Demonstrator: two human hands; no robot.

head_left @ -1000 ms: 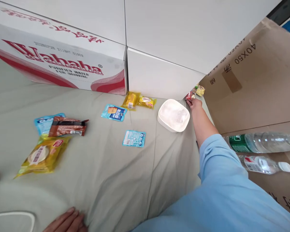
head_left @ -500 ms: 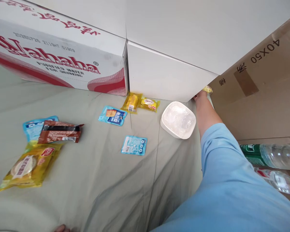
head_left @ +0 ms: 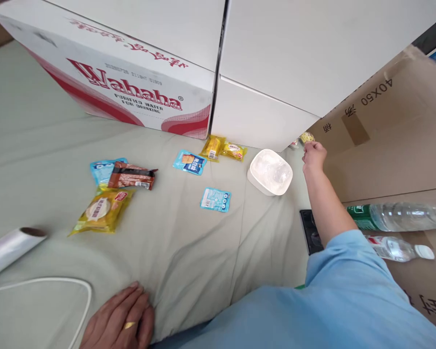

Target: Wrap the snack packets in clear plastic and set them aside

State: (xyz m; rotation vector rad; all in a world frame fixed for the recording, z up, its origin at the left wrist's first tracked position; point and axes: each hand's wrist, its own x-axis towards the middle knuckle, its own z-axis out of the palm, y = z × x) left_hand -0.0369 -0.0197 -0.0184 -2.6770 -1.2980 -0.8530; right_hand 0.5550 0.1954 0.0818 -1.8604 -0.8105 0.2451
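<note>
My right hand (head_left: 314, 155) now sits in the upper right of the frame, drawn back slightly from the gap between the white box (head_left: 261, 116) and the brown carton (head_left: 385, 131), where half a second ago it reached deeper and was partly hidden. The fingers are curled loosely; I cannot tell whether they pinch anything. The yellow candy (head_left: 306, 137) lies just above the fingertips, at the mouth of that gap, with a second small wrapper just left of it, too small to identify. I judge that the candy is not yet lifted clear. My left hand (head_left: 121, 322) has come back into view at the bottom left; it lies flat and open on the cloth (head_left: 189, 257), holding nothing, a ring on one finger. The view has also swung left, so a film roll (head_left: 9, 247) and a thin white rim beneath it now show at the left edge. Materials: the cloth is soft, pale green and creased. The bowl (head_left: 271, 172) is smooth white plastic, rounded-square, just left of my right wrist. The packets are glossy foil or film: two yellow ones (head_left: 223, 148) against the box, two blue ones mid-frame, a brown and a large yellow one at left. Two clear plastic bottles (head_left: 399, 215) lie on their sides at right. The Wahaha box (head_left: 131, 92) is printed card.
</note>
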